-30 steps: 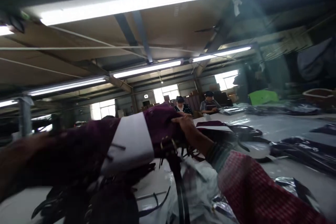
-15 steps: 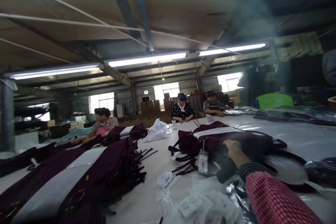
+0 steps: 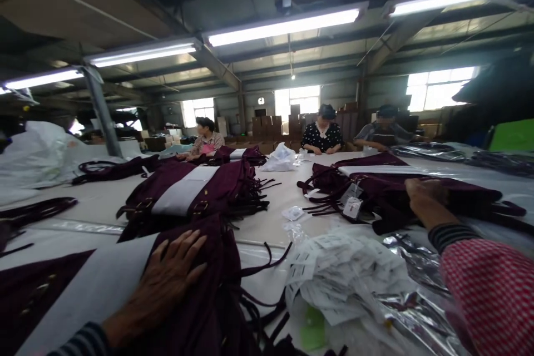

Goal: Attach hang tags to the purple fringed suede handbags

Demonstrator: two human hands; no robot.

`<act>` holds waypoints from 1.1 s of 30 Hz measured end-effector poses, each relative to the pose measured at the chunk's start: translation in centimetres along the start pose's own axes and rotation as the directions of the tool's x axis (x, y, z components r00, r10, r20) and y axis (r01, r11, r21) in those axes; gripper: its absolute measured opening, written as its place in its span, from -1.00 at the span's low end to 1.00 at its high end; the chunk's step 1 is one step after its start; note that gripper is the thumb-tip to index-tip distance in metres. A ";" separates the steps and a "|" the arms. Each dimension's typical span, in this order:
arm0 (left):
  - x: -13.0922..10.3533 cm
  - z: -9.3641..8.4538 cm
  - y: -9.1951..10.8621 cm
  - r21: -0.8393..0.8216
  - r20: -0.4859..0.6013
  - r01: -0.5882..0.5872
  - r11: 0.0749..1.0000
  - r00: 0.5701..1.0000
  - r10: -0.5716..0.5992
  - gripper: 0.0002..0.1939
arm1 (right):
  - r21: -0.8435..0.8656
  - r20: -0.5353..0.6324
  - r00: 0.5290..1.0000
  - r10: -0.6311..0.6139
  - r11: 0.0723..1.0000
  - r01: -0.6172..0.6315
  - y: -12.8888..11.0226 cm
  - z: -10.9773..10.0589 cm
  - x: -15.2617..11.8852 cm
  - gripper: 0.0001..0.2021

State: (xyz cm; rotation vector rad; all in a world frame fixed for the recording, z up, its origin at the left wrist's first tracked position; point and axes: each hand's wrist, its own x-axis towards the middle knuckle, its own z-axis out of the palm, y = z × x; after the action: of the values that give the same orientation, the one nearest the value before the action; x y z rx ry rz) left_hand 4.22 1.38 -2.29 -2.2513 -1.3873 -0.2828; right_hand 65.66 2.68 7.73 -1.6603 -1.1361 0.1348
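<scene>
My left hand (image 3: 167,272) lies flat, fingers slightly apart, on a dark maroon bag (image 3: 212,256) at the lower left. A white band (image 3: 112,267) wraps across this bag, and thin straps trail from its right side. At the right, my right hand (image 3: 429,200) is closed at the upper edge of another maroon bag (image 3: 387,186); its fingertips are partly hidden. A white tag (image 3: 352,207) hangs from that bag's left end, and a white strip (image 3: 375,169) lies across its top.
Between the bags lies a heap of clear packets with printed slips (image 3: 346,272), beside crinkled shiny plastic (image 3: 421,300). A stack of maroon bags (image 3: 200,189) sits farther back, left of a white plastic bag (image 3: 280,157). Several co-workers, one in a dotted top (image 3: 322,136), are beyond the table.
The view has tilted down and turned left. My left hand has come into view on the near-left bag. My right hand stays at the right-hand bag.
</scene>
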 end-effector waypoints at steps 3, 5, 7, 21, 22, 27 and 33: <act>0.3 -0.8 0.6 -0.029 -0.027 -0.005 1.000 1.000 0.004 -0.51 | -0.029 -0.009 0.999 0.046 0.999 -0.046 -3.9 2.1 -0.2 -0.74; 0.3 -1.0 0.8 -0.042 -0.039 -0.020 0.999 0.999 0.018 -0.52 | -0.028 0.087 0.996 0.007 1.000 -0.005 -6.5 4.3 -1.3 -0.76; 0.2 -0.8 0.8 -0.047 -0.055 -0.028 0.998 0.998 0.025 -0.52 | -0.010 0.267 0.960 -0.082 0.996 0.088 -8.8 6.9 -3.3 -0.80; -0.3 0.7 0.2 -0.052 -0.193 -0.112 0.992 0.976 0.100 -0.50 | -0.031 0.659 0.712 -0.244 0.937 0.349 -10.0 8.1 -14.0 -0.81; -0.3 0.8 0.2 -0.064 -0.206 -0.125 0.990 0.972 0.109 -0.50 | -0.052 0.654 0.719 -0.234 0.935 0.351 -9.9 7.4 -14.4 -0.81; -0.4 1.7 -0.4 -0.104 -0.261 -0.197 0.975 0.951 0.165 -0.48 | -0.183 0.641 0.753 -0.153 0.921 0.343 -9.6 4.0 -17.5 -0.82; 0.0 1.8 -0.3 -0.169 -0.260 -0.149 0.974 0.960 0.102 -0.48 | -0.333 0.557 0.823 -0.115 0.877 0.348 -8.3 1.8 -21.9 -0.88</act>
State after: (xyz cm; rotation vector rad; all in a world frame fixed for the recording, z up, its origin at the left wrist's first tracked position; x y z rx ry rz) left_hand 3.82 2.40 -3.79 -2.3449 -1.1213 -0.6544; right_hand 47.79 -12.15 4.11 -1.8983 -1.8942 0.1994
